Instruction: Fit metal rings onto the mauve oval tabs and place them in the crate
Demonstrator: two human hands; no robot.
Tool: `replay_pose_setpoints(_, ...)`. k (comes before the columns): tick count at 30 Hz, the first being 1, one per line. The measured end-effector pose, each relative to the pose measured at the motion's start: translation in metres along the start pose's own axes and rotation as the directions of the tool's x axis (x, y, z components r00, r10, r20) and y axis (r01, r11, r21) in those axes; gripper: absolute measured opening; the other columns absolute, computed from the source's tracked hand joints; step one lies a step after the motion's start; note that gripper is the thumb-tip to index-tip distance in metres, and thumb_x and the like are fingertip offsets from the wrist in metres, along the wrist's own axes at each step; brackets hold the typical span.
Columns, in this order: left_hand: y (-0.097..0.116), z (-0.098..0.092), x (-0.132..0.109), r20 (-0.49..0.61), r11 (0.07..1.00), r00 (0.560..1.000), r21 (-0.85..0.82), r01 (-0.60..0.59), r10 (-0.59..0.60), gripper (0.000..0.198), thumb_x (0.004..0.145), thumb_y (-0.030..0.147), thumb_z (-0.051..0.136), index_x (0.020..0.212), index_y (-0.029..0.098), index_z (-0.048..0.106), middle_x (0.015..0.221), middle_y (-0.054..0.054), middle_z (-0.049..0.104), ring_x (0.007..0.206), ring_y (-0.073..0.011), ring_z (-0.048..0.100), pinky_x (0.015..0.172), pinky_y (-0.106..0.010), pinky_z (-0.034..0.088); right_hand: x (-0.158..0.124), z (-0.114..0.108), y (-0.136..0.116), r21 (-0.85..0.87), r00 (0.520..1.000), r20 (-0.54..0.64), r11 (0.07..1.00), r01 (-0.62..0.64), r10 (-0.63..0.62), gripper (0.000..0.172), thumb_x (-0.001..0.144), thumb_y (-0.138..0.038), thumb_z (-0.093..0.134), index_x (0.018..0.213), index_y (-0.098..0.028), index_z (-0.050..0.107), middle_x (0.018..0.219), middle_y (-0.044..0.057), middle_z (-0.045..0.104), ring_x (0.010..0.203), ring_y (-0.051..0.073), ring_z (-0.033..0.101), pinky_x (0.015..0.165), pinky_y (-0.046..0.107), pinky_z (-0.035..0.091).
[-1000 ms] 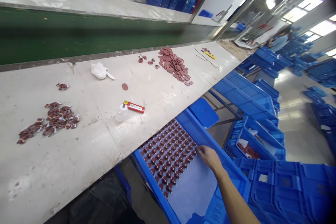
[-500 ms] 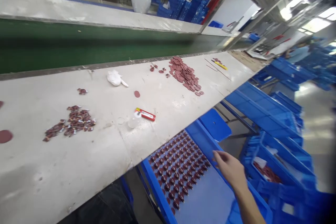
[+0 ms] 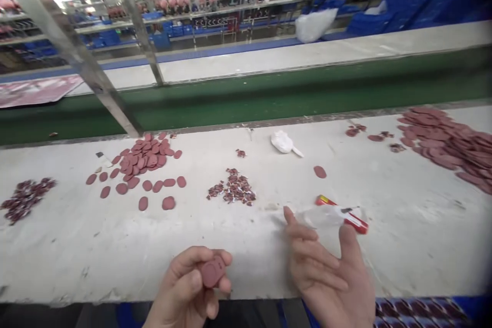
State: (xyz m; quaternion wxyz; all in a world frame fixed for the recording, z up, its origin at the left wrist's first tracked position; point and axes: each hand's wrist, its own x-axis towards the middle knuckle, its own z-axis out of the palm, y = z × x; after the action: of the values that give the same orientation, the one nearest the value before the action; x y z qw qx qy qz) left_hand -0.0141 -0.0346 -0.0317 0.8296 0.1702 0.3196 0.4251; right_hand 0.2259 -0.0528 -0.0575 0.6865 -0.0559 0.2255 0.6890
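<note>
My left hand grips a reddish-brown oval disc between thumb and fingers, above the table's front edge. Palm up with fingers spread, my right hand holds nothing. Just beyond its fingers lie a blurred, see-through bottle and a narrow red box with a yellow end. Small dark red pieces with pale bits form a pile ahead of my hands. Similar oval discs are heaped at the left, several lying loose in front of the heap.
Larger flat discs are piled at the far right. A white crumpled bundle sits near the back. More dark pieces lie far left. A green conveyor belt and a slanted metal post stand beyond the table.
The view has swung left from the blue tray to the table. My right hand has come from over the tray to the table's front. My left hand, holding a disc, has come into view.
</note>
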Motion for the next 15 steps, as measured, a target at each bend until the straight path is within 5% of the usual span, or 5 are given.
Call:
replay_pose_setpoints(3, -0.001, -0.003, 0.000, 0.024, 0.999, 0.999, -0.038, 0.029, -0.028, 0.032, 0.069, 0.036, 0.096, 0.098, 0.029, 0.085, 0.102, -0.003, 0.086, 0.078, -0.0123, 0.079, 0.053, -0.009, 0.054, 0.020, 0.009, -0.009, 0.290, 0.999, -0.036, 0.957, 0.035, -0.025, 0.080, 0.090, -0.065, 0.069, 0.145, -0.010, 0.045, 0.076, -0.002, 0.056, 0.041, 0.010, 0.053, 0.028, 0.015, 0.041)
replay_pose_setpoints(9, -0.002, -0.011, 0.000, 0.063, 0.993, 0.994, -0.070, 0.092, -0.088, 0.041, 0.065, 0.026, 0.099, 0.103, 0.028, 0.085, 0.105, -0.002, 0.085, 0.087, -0.0117, 0.079, 0.071, -0.011, 0.060, 0.020, 0.028, -0.003, 0.226, 0.996, -0.032, 0.970, 0.091, -0.086, 0.037, 0.105, -0.052, 0.048, 0.113, -0.018, 0.059, 0.060, -0.009, 0.044, 0.035, 0.008, 0.041, 0.028, 0.015, 0.033)
replay_pose_setpoints(11, -0.003, -0.013, 0.001, 0.094, 0.994, 0.993, -0.072, 0.077, -0.071, 0.045, 0.065, 0.026, 0.099, 0.107, 0.029, 0.083, 0.103, 0.000, 0.085, 0.087, -0.0121, 0.079, 0.071, -0.012, 0.061, 0.011, 0.029, 0.005, 0.081, 0.994, -0.032, 0.991, 0.107, -0.105, 0.031, 0.105, -0.045, 0.051, 0.113, -0.016, 0.062, 0.063, -0.006, 0.048, 0.039, 0.009, 0.046, 0.032, 0.017, 0.039)
replay_pose_setpoints(13, -0.004, -0.014, 0.001, 0.120, 0.996, 0.991, -0.061, 0.064, -0.056, 0.048, 0.067, 0.027, 0.098, 0.112, 0.030, 0.082, 0.104, 0.001, 0.083, 0.083, -0.0136, 0.080, 0.061, -0.014, 0.062, -0.002, 0.028, 0.015, -0.254, 0.986, 0.001, 0.954, 0.160, -0.166, 0.031, 0.100, -0.045, 0.064, 0.111, -0.017, 0.068, 0.064, -0.003, 0.055, 0.042, 0.010, 0.053, 0.037, 0.019, 0.047)
replay_pose_setpoints(15, -0.006, -0.015, 0.001, 0.150, 0.997, 0.987, -0.041, 0.060, -0.054, 0.046, 0.070, 0.030, 0.096, 0.113, 0.029, 0.081, 0.106, 0.001, 0.082, 0.079, -0.0147, 0.080, 0.053, -0.015, 0.060, -0.017, 0.026, 0.029, -0.623, 0.972, 0.088, 0.749, 0.226, -0.220, 0.038, 0.088, -0.052, 0.079, 0.106, -0.019, 0.075, 0.059, -0.001, 0.062, 0.042, 0.012, 0.059, 0.039, 0.021, 0.052)
